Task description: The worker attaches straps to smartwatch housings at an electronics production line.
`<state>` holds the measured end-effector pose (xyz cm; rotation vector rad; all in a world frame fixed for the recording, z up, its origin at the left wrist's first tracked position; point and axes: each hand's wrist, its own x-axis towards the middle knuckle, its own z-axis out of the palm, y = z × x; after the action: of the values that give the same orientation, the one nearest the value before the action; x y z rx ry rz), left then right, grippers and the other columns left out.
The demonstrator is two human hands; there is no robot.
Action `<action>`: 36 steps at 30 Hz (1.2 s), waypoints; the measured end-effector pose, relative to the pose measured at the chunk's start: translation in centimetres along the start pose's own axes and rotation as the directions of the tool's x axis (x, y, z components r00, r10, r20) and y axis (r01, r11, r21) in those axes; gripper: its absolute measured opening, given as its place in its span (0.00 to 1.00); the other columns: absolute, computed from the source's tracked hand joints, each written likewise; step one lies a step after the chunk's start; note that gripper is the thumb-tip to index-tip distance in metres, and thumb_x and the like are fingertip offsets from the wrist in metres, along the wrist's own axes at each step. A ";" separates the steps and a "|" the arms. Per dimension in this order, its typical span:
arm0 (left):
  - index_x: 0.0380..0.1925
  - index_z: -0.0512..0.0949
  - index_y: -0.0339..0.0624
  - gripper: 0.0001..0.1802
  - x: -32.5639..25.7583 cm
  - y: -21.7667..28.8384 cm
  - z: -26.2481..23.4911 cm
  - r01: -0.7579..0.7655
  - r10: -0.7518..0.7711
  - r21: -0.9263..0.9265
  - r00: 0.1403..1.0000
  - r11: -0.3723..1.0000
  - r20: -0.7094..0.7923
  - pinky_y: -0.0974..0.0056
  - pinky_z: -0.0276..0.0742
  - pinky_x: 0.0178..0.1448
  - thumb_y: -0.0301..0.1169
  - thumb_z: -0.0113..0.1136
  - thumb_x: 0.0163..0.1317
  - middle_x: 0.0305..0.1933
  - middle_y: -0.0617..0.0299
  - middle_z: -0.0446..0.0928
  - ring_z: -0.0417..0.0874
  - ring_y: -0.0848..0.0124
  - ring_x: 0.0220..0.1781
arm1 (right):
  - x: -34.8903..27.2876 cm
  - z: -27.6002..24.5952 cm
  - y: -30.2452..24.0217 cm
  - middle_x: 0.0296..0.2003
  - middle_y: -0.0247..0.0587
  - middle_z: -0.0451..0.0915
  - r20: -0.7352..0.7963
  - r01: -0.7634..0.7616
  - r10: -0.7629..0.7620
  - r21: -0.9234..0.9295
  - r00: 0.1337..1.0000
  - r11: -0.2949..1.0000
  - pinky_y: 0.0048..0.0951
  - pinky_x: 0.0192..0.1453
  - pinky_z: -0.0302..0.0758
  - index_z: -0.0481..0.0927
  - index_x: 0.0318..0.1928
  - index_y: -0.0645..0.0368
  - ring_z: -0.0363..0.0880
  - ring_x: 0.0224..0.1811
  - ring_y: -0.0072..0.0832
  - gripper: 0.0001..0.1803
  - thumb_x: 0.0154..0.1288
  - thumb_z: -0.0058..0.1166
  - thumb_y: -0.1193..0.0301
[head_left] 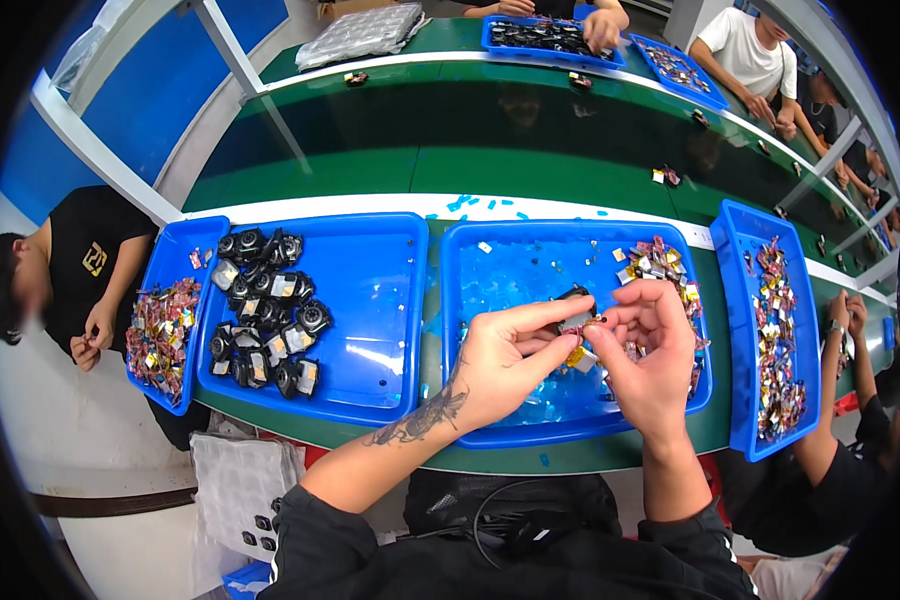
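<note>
Over the middle blue tray (450, 300), my two hands meet around one small piece. My left hand (515, 350) is closed, with thumb and fingers gripping a small black-and-grey electronic unit (576, 320). Against it, my right hand (650, 350) pinches with thumb and forefinger at a small reddish part; the fingertips partly hide it. A yellow-and-white piece (582, 360) shows just below the fingertips. Along the right side of this tray lies a heap of small circuit pieces (660, 262) in red, yellow and white. Blue film scraps cover much of the tray's bottom.
To the left, a blue tray (375, 300) holds several black round-faced units (270, 310). Narrow blue trays of circuit pieces stand at far left (185, 395) and right (735, 330). Beyond runs a green conveyor (370, 150) with scattered parts. Other people sit at left, right and across.
</note>
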<state>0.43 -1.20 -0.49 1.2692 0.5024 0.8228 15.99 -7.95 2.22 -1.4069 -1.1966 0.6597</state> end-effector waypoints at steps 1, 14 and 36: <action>0.56 0.77 0.35 0.18 0.0 0.2 0.1 0.010 -0.011 -0.010 1.000 1.000 -0.001 0.68 0.81 0.56 0.19 0.57 0.65 0.57 0.52 0.78 0.81 0.71 0.53 | 0.1 -0.1 -0.1 0.37 0.33 0.77 0.003 0.017 -0.017 -0.034 1.000 0.999 0.16 0.40 0.75 0.71 0.47 0.63 0.79 0.37 0.16 0.19 0.57 0.63 0.83; 0.50 0.74 0.33 0.17 0.3 0.9 -1.7 0.134 -0.152 -0.147 0.981 0.980 -0.118 0.71 0.80 0.46 0.18 0.61 0.61 0.44 0.55 0.82 0.83 0.74 0.46 | 2.9 1.4 -0.6 0.36 0.31 0.73 0.236 -0.036 0.046 -0.047 0.971 0.998 0.18 0.41 0.80 0.73 0.51 0.61 0.75 0.40 0.16 0.23 0.55 0.61 0.86; 0.48 0.80 0.34 0.21 -14.0 7.7 -16.2 0.455 0.088 0.852 0.867 0.258 -0.490 0.58 0.78 0.37 0.31 0.68 0.55 0.37 0.45 0.82 0.83 0.58 0.30 | 23.0 -4.4 10.9 0.33 0.43 0.82 -0.082 -0.267 0.256 -0.397 0.963 0.878 0.31 0.34 0.80 0.79 0.43 0.64 0.83 0.32 0.29 0.17 0.53 0.69 0.73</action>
<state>-22.24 -1.19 1.43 2.0819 1.7468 0.5392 30.67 12.89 -1.78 -1.9484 -1.1742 0.5941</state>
